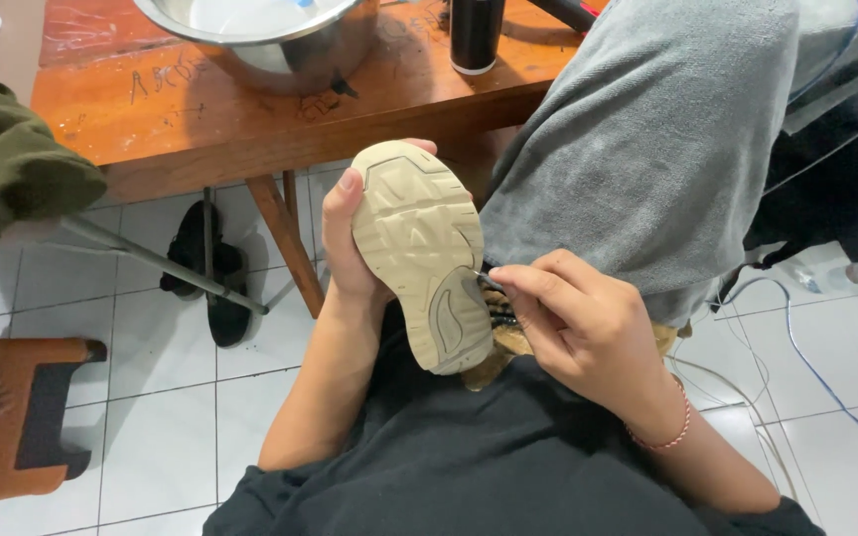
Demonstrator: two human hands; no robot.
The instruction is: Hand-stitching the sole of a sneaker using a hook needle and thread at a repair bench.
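Note:
My left hand [342, 238] grips a small shoe with its beige ridged sole [419, 248] turned up toward me, thumb along the sole's left edge. My right hand [568, 318] pinches a thin needle [479, 278] at the sole's right edge, near the heel. The shoe's brown upper and dark laces [500, 320] peek out beneath the sole, mostly hidden. A red and white bracelet [672, 432] circles my right wrist. Both hands rest over my lap, above a black shirt.
A worn orange wooden table [201, 119] stands ahead with a metal bowl [270, 35] and a black cylinder [476, 35]. My grey-trousered knee [647, 139] rises at right. Black sandals [211, 268] lie on white tiles; a wooden stool [12, 417] sits at left; cables run at right.

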